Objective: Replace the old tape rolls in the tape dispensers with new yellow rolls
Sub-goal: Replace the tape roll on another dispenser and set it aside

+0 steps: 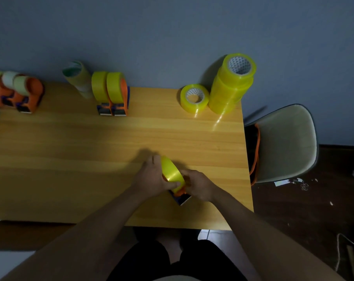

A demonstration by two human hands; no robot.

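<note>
We sit at a big wooden table (70,149). Far on the right stands a tall stack of yellow rolls (230,86), and one loose yellow roll (194,98) lies flat just beside it. In the far middle stand two dispensers with yellow rolls (111,94) already on them. Far on the left wait the old dispensers (19,92) with pale rolls.

Near us, in the middle, is the dispenser we are working on (181,196). A new yellow roll (172,172) stands on edge in it. Our left hand (153,175) wraps around the roll, thumb across its near side. Our right hand (198,184) curls against the right side of the roll and the orange frame; we cannot see just what its fingers pinch.

We think the roll is light, hard and smooth, so it may slip. It is best to hold it by its flat sides. The tape is sticky and thin. The dispenser's cutting end may be sharp, so we should keep our fingers on the frame.
</note>
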